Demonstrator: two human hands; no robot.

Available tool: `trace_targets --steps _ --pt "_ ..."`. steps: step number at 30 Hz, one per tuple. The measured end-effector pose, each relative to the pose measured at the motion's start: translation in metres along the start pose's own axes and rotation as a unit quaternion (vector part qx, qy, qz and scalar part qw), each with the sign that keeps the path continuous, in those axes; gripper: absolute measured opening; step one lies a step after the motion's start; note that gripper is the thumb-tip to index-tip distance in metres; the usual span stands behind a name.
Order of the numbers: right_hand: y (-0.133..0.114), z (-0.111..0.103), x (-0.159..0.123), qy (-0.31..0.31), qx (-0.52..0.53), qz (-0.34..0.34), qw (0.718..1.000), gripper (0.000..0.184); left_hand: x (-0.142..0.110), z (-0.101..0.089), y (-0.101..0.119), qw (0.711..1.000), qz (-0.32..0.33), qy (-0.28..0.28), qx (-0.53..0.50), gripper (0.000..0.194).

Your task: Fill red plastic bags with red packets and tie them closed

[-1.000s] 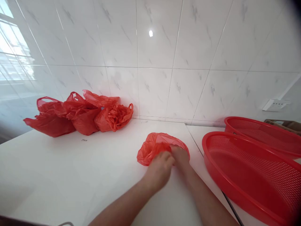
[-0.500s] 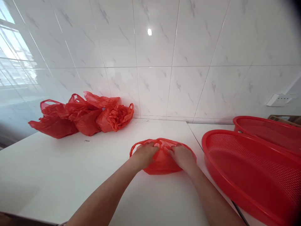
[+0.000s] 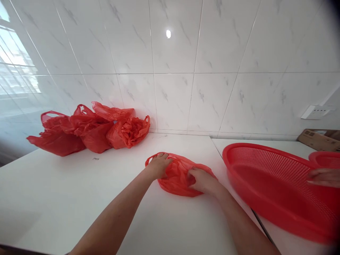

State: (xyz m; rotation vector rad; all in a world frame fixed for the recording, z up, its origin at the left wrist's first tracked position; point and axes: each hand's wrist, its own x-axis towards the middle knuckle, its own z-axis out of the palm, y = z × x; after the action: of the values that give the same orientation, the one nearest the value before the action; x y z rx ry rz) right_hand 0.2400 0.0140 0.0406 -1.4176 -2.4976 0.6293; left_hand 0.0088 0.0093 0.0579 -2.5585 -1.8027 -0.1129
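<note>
A red plastic bag (image 3: 177, 175) lies on the white counter (image 3: 79, 198) in front of me. My left hand (image 3: 158, 165) grips its left rim near a handle loop, fingers curled into the plastic. My right hand (image 3: 201, 180) pinches the bag's right side, fingers closed on the film. Both forearms reach in from the bottom of the view. What is inside the bag is hidden.
Several red plastic bags (image 3: 90, 129) are piled against the tiled wall at the back left. A large red perforated basket (image 3: 278, 187) sits at the right, held by another person's hand (image 3: 322, 177). Behind it are a second red basket (image 3: 328, 159) and a cardboard box (image 3: 318, 139).
My hands moved apart on the bag and spread it flatter and wider. The near red basket has shifted and tilted, and another person's hand has appeared on its right rim.
</note>
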Motion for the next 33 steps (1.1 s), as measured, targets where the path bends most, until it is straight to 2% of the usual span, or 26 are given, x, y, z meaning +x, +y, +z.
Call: trace_targets --steps 3,6,8,10,11,13,15,17,19,20,23,26,27,29,33 --pt "0.003 -0.001 0.003 0.007 0.057 0.045 0.997 0.043 -0.003 0.004 -0.007 0.999 0.016 -0.015 -0.043 0.063" --pt "0.006 0.000 0.005 -0.002 0.090 0.067 0.994 0.071 -0.009 0.002 0.003 0.994 0.050 0.050 -0.088 0.042" --pt "0.008 0.002 0.006 -0.025 0.088 0.070 0.993 0.079 -0.013 0.002 0.017 0.985 0.083 0.102 -0.107 0.031" --pt "0.010 0.003 0.007 -0.034 0.089 0.072 0.993 0.085 -0.017 0.005 0.030 0.980 0.102 0.124 -0.116 0.025" --pt "0.011 0.004 0.007 -0.034 0.095 0.073 0.992 0.089 -0.018 0.008 0.036 0.980 0.103 0.126 -0.115 0.028" --pt "0.015 0.004 0.007 -0.031 0.123 0.076 0.989 0.095 -0.019 0.016 0.041 0.984 0.086 0.114 -0.106 0.048" --pt "0.021 0.002 0.009 -0.026 0.178 0.078 0.980 0.091 -0.020 0.024 0.039 0.990 0.060 0.071 -0.107 0.060" --pt "0.028 0.000 0.011 -0.018 0.263 0.080 0.961 0.071 -0.021 0.029 0.034 0.991 0.039 0.015 -0.127 0.058" --pt "0.035 -0.002 0.015 0.009 0.358 0.081 0.930 0.052 -0.022 0.031 0.030 0.987 0.015 -0.022 -0.160 0.057" --pt "0.038 -0.002 0.018 0.024 0.403 0.082 0.911 0.049 -0.023 0.030 0.029 0.984 -0.001 -0.031 -0.175 0.057" --pt "0.045 0.000 0.023 0.052 0.504 0.085 0.858 0.042 -0.026 0.024 0.031 0.975 -0.026 -0.023 -0.221 0.060" --pt "0.046 0.002 0.024 0.062 0.539 0.071 0.837 0.037 -0.028 0.014 0.035 0.966 -0.006 0.047 -0.254 0.052" --pt "0.046 0.002 0.024 0.066 0.535 0.066 0.840 0.036 -0.028 0.011 0.037 0.963 -0.001 0.076 -0.259 0.045" --pt "0.043 0.002 0.024 0.073 0.498 0.058 0.862 0.033 -0.028 0.008 0.038 0.956 -0.008 0.129 -0.264 0.034" --pt "0.033 0.003 0.022 0.115 0.297 0.093 0.943 0.030 -0.024 0.015 0.033 0.948 -0.058 0.184 -0.254 0.034"
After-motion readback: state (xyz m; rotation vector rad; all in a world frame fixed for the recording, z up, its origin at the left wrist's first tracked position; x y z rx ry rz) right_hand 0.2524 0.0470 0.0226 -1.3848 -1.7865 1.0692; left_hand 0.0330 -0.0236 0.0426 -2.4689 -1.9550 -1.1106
